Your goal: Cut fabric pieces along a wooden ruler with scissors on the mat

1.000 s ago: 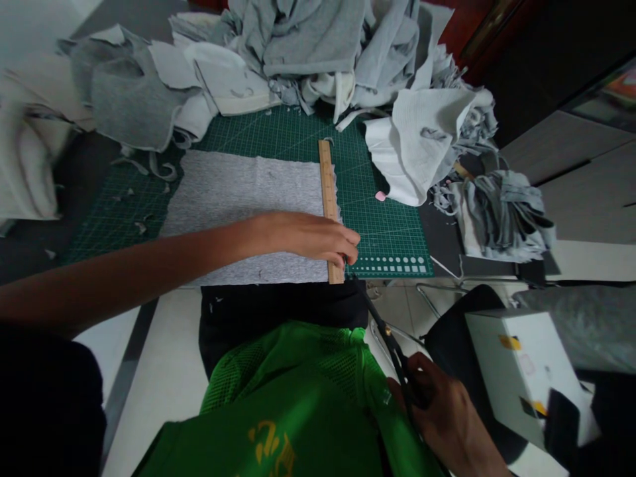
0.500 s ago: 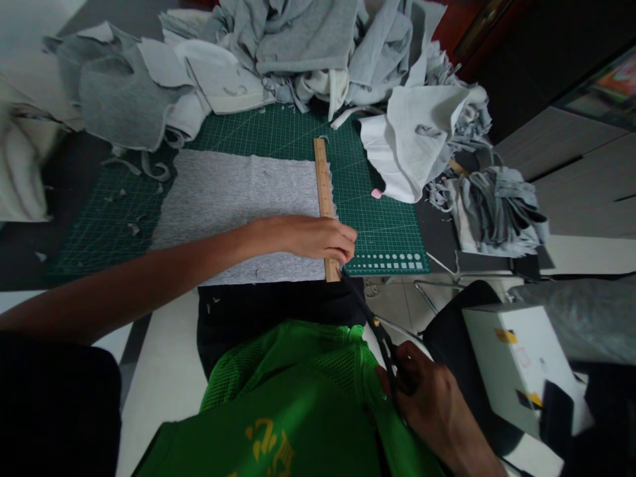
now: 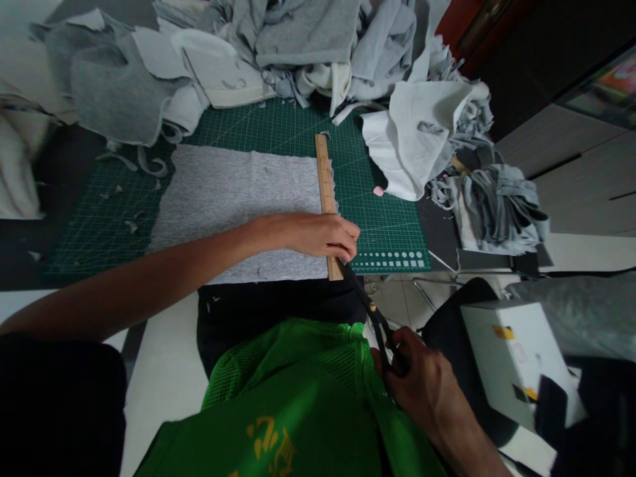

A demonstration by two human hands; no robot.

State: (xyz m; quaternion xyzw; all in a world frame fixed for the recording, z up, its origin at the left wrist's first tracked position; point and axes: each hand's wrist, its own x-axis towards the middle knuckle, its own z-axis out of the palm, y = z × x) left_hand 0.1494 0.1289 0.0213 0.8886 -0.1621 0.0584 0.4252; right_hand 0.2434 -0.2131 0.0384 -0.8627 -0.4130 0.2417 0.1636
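Note:
A rectangle of heathered grey fabric (image 3: 238,182) lies flat on the green cutting mat (image 3: 382,228). Along its right side runs a wooden ruler (image 3: 325,182), with a narrow uneven fabric edge showing beyond it. My left hand (image 3: 332,236) rests across the ruler near its lower end, its fingers closed at the fabric's right edge; the fingertips are partly hidden. In my right hand (image 3: 422,377) are black scissors (image 3: 372,306), pointing up and left. Their tips reach the fabric edge just below my left fingers, and the blades look nearly closed.
Heaped grey and white fabric pieces (image 3: 308,33) line the back of the table. White cloth (image 3: 415,132) and folded grey strips (image 3: 507,209) lie to the right. Small scraps (image 3: 130,226) dot the mat's left. A white box (image 3: 511,358) sits on a black chair (image 3: 447,318).
The scissors' handles have come closer together and the blades have closed, with the tips slightly further up along the ruler. My left hand stays over the ruler; the view has shifted a little.

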